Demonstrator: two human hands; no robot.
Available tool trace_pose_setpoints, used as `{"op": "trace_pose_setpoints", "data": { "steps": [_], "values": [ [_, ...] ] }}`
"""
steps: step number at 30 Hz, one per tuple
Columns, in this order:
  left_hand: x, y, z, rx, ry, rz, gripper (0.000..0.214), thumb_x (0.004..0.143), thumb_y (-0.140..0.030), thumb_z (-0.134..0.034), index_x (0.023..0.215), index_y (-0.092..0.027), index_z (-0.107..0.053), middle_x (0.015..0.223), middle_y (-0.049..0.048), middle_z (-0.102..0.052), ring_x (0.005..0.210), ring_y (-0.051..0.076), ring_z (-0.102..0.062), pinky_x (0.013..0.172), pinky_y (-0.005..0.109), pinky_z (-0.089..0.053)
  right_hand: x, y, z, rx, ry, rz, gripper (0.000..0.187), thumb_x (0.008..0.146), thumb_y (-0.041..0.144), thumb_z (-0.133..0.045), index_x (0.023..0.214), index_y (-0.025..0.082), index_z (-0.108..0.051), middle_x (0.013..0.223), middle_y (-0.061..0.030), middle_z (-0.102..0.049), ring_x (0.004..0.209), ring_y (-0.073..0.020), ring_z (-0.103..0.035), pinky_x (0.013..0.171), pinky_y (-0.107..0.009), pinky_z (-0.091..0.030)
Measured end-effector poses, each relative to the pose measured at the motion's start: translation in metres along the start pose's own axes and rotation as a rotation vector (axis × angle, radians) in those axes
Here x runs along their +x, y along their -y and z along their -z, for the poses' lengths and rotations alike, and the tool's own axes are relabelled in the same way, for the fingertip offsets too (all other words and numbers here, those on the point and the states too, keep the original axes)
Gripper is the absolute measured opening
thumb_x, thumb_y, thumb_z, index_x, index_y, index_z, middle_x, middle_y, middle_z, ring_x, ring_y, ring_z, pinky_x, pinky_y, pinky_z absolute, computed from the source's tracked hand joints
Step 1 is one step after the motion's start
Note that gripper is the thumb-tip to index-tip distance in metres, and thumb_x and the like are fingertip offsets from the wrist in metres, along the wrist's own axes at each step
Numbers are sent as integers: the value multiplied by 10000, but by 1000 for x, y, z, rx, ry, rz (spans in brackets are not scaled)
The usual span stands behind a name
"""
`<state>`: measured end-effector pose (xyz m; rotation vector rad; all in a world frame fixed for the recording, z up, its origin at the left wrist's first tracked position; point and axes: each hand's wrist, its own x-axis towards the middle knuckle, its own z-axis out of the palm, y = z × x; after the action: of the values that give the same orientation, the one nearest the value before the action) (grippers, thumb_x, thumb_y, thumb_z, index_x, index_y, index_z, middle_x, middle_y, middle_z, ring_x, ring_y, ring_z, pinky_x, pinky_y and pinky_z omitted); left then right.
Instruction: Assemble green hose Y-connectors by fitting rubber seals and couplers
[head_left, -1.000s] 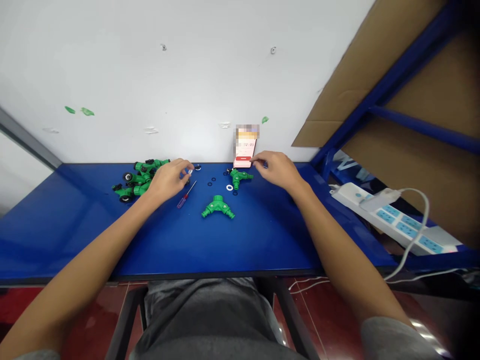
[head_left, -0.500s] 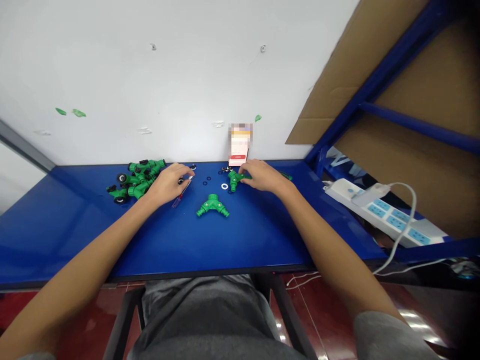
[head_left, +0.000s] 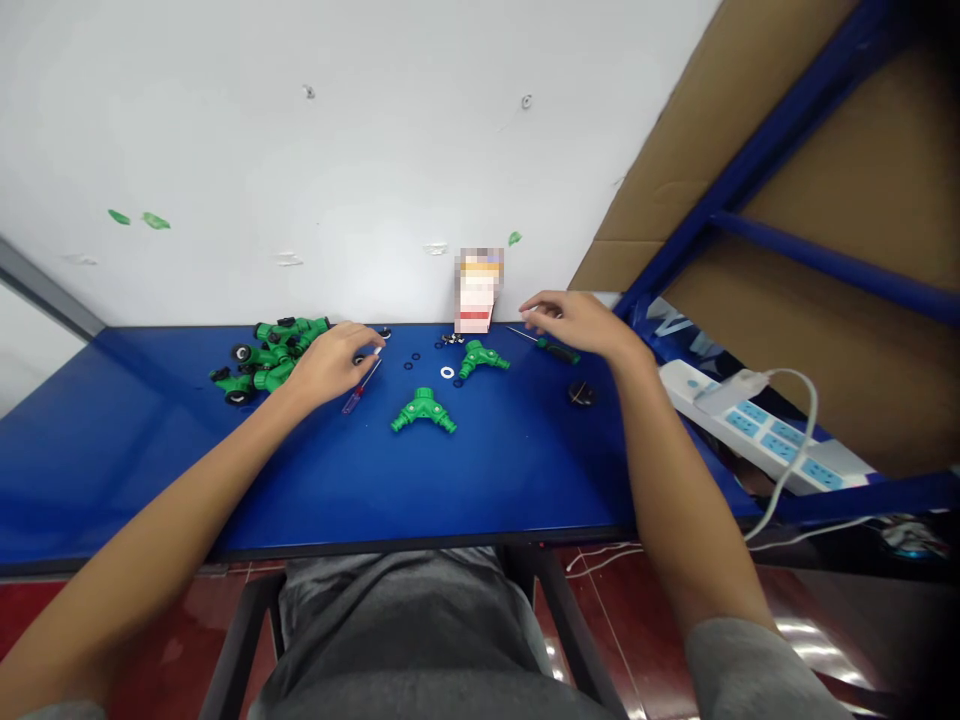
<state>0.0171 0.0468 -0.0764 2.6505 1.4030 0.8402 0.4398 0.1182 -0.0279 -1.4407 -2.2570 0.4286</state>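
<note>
My left hand (head_left: 337,360) rests on the table with curled, closed fingers. A small whitish bit shows at its fingertips and a dark ring-like part (head_left: 360,360) under them; I cannot make out what is held. Just beside it lies a screwdriver (head_left: 355,397) with a clear purple-red handle. My right hand (head_left: 574,318), fingers loosely bent and apart, hovers over a green-and-black-handled screwdriver (head_left: 559,350) without gripping it. Between the hands sit two green Y-shaped hose connectors, one nearer me (head_left: 424,410) and another farther back (head_left: 482,359).
Several green fittings with black caps (head_left: 274,355) are heaped at left. A white washer (head_left: 448,372), dark O-rings (head_left: 412,361) and small screws (head_left: 452,339) lie mid-table. A phone (head_left: 476,292) leans on the wall. A round black part (head_left: 582,394) and power strip (head_left: 765,425) are at right.
My right hand has let go of the farther green connector and moved right and up, uncovering the green-handled screwdriver and the round black part. My left hand has barely moved.
</note>
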Motion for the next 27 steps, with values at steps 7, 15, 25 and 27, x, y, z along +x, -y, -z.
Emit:
{"op": "trace_pose_setpoints", "data": {
  "steps": [7, 15, 25, 27],
  "values": [
    [-1, -1, 0, 20, 23, 17, 198, 992, -225, -611, 1142, -235, -740, 1178, 90, -807, 1091, 283, -714, 963, 451, -579, -4, -21, 12, -100, 13, -48, 245, 939, 306, -640, 1060, 197, -823, 851, -74, -817, 823, -276, -767, 851, -438, -595],
    [-2, 0, -1, 7, 3, 11, 159, 1004, -278, -628, 1117, -237, -732, 1178, 87, -804, 1071, 269, -721, 957, 440, -581, 1, 7, -23, -80, 90, 120, 275, 964, 353, -645, 1131, 207, -808, 935, -71, -818, 856, -257, -763, 852, -413, -594],
    [-1, -10, 2, -4, 29, 21, 145, 1009, -311, -636, 1080, -218, -723, 1096, 85, -784, 987, 250, -731, 910, 410, -579, -1, 32, -63, -192, 224, 183, 551, 898, 376, -798, 1425, 254, -689, 1320, -132, -774, 1168, -369, -746, 998, -509, -595],
    [0, -10, 3, -2, 34, 26, 133, 1005, -312, -639, 1056, -221, -723, 1066, 82, -781, 973, 249, -731, 901, 406, -577, 0, 32, -60, -189, 250, 194, 488, 927, 347, -755, 1401, 242, -702, 1240, -126, -792, 1107, -344, -758, 959, -482, -599]
  ]
}}
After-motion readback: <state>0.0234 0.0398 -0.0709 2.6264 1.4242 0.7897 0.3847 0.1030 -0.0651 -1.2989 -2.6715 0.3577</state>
